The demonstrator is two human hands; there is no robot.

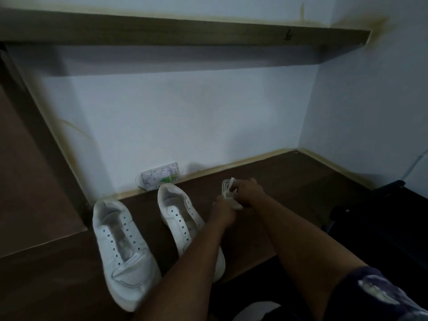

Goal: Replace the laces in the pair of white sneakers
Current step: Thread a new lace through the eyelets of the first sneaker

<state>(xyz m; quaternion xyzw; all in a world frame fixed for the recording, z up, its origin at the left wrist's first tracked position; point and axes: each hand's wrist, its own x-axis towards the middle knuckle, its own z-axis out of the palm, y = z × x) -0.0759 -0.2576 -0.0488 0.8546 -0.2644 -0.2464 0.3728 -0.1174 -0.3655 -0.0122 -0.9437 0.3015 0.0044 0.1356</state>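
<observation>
Two white sneakers stand on the dark wooden surface with bare eyelets and no laces. The left sneaker (120, 249) points toward me; the right sneaker (179, 218) is partly hidden by my left forearm. To the right of them both hands hold a small bundle of white laces (228, 193) in a clear wrapper, lifted just above the surface. My right hand (249, 192) grips the bundle's upper end. My left hand (222, 213) pinches its lower end.
A small white packet with green print (159, 176) leans against the white wall behind the sneakers. A wooden shelf (185, 33) runs overhead. A dark object (382, 212) sits at the right. A brown panel (27, 172) rises at the left.
</observation>
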